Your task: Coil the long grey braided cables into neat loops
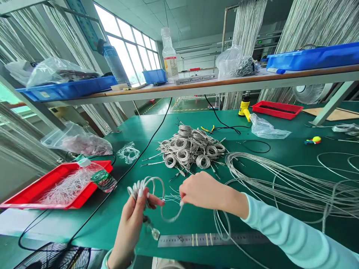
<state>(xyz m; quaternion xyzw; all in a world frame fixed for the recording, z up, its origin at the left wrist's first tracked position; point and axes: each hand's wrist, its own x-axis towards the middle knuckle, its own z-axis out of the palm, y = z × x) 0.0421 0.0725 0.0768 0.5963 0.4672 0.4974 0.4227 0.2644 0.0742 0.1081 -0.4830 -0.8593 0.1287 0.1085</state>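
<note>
My left hand [136, 210] grips a coiled light grey cable [139, 186], with loops standing above the fingers. A clear connector [155, 233] hangs from the coil below that hand. To the right, my right hand [200, 189] pinches the same cable, and a loose loop of it sags between both hands. Beyond the hands lies a pile of coiled cables [183, 147] on the green table [140, 132]. Several thin white strands [172, 198] lie on the table between the hands. A steel ruler [171, 241] lies flat near the front edge.
A red tray [108, 166] with white ties and a bottle [103, 181] is at left. Long cables [260, 179] spread across the right side. Yellow pliers [207, 129], a yellow tool [244, 108] and another red tray [294, 110] lie behind. A shelf [196, 84] spans above.
</note>
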